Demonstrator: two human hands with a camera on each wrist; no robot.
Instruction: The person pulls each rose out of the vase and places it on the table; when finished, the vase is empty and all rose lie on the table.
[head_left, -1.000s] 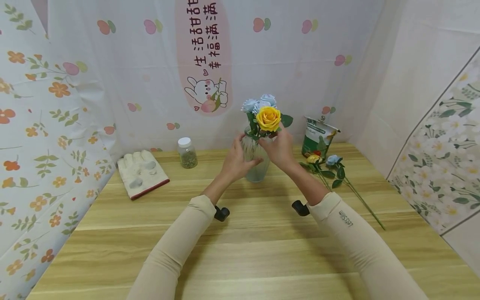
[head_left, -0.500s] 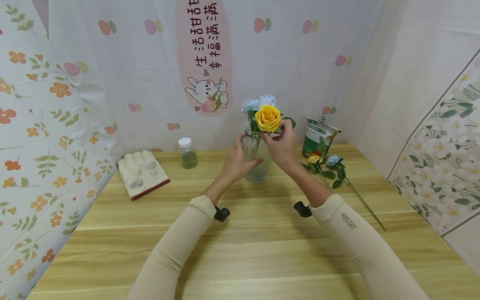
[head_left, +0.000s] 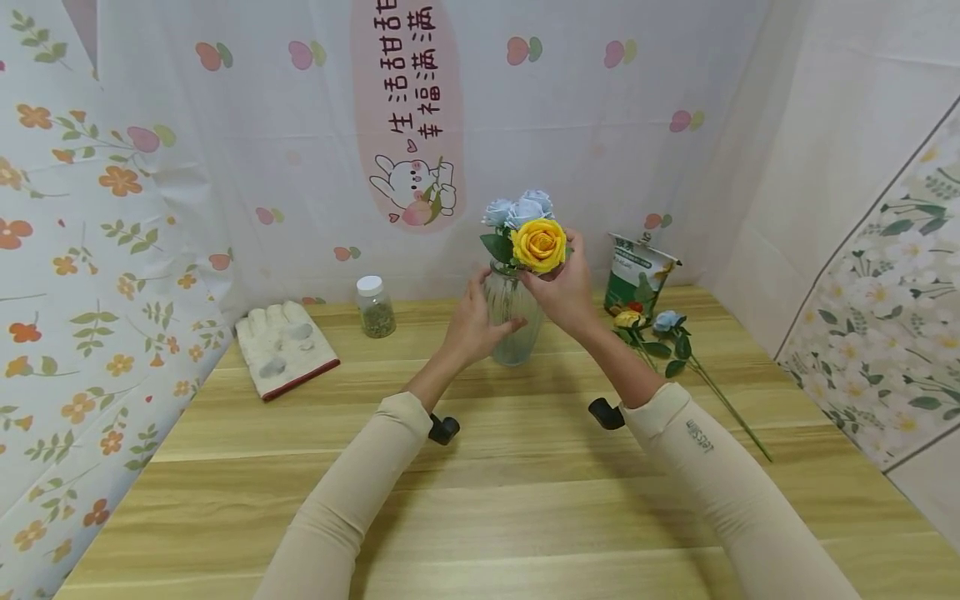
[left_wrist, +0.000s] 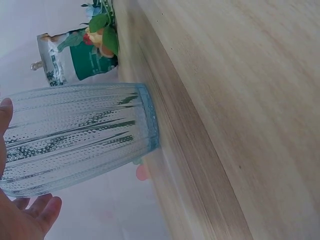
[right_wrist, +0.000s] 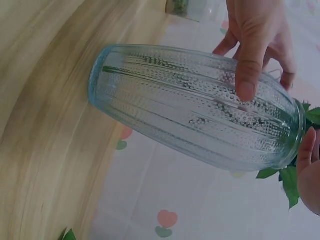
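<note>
A ribbed clear glass vase (head_left: 513, 333) stands upright on the table, with green stems inside. Above its mouth are light blue roses (head_left: 522, 208) and one yellow rose (head_left: 538, 245). My left hand (head_left: 472, 323) grips the vase's left side; in the right wrist view that thumb lies along the glass (right_wrist: 190, 110). At the rim, my right hand (head_left: 566, 287) pinches around the yellow rose's base, its fingertips partly hidden by the bloom. The left wrist view shows fingers of the left hand (left_wrist: 30, 215) around the vase (left_wrist: 75, 135).
A white work glove (head_left: 285, 348) and a white-capped jar (head_left: 376, 308) lie and stand to the left. At the right are a green-white pouch (head_left: 636, 275), a loose yellow rose (head_left: 628, 318) and a blue rose (head_left: 667, 321) with long stems. A patterned cloth hangs behind.
The yellow rose has shifted slightly down and turned, and a leaf now shows at its left. My right hand has moved slightly with it. The left hand and vase have stayed in place.
</note>
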